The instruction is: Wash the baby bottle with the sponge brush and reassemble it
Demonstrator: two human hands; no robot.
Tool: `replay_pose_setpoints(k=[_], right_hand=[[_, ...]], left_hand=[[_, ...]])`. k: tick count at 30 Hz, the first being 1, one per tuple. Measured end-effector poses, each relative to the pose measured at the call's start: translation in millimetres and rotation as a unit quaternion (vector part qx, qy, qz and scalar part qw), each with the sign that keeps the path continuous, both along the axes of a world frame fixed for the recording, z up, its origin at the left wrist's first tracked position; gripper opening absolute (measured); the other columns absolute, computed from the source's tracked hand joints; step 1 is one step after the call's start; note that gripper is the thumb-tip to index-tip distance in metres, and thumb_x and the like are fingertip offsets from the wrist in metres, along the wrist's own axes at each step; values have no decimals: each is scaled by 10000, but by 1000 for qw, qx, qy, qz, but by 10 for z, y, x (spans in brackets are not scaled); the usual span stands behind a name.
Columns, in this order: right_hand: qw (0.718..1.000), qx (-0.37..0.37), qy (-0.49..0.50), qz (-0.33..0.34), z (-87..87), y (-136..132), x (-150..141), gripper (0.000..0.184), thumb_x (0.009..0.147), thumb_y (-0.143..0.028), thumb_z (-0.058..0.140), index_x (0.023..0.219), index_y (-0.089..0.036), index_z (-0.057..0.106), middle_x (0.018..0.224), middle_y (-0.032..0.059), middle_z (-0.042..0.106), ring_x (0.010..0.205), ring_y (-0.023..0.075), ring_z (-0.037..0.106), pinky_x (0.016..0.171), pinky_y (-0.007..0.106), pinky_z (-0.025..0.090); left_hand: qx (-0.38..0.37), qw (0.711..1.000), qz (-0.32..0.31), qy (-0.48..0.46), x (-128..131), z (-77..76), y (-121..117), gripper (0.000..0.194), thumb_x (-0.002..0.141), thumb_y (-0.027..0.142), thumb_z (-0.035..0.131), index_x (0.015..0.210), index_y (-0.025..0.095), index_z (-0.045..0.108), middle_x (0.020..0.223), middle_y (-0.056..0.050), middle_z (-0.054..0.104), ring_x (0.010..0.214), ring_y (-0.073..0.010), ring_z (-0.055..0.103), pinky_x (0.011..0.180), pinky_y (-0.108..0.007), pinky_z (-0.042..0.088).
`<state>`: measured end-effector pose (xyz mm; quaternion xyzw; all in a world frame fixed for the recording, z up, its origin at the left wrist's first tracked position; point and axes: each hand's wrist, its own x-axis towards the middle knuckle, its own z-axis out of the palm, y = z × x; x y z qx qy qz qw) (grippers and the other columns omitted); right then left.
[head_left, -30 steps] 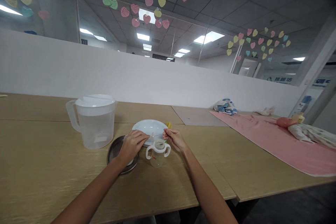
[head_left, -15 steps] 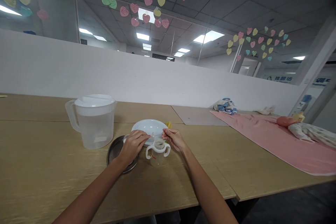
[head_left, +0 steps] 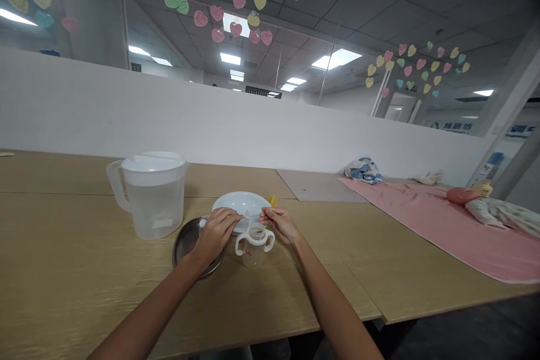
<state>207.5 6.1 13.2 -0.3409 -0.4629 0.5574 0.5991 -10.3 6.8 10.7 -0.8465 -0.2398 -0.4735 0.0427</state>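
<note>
A small clear two-handled baby cup (head_left: 254, 246) stands open-topped on the wooden table (head_left: 84, 270) in front of me. Just above it my left hand (head_left: 218, 230) and my right hand (head_left: 279, 223) are both pinched on the ends of a thin, pale straw-like piece (head_left: 250, 216) stretched between them. My left hand hovers over a round metal tray (head_left: 184, 242). A white domed plate (head_left: 240, 203) lies right behind my hands, with something yellow (head_left: 272, 200) at its far right edge.
A translucent lidded pitcher (head_left: 149, 193) holding water stands to the left. A pink cloth (head_left: 442, 224) covers the right side, with a doll (head_left: 485, 205) and a bundle of blue-white fabric (head_left: 363, 171) on it. A white partition (head_left: 211, 118) runs behind the table.
Hardly anything has moved; both hands stay pinched on the thin piece above the cup, and my view has shifted slightly.
</note>
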Motion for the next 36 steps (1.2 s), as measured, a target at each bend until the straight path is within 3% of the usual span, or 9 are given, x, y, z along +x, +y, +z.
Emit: replay_pose_setpoints(k=[36], right_hand=[[995,-28,-91,29,25,-61,-11,285,563,-343,790,737,-127,726,767,78,713,603,102,614,621,222,478]], left_hand=[[40,999,-5,31,3,41,-33,226,877,140,413,985,185,606,935,-55,642,911,-179,555,816,-354,458]])
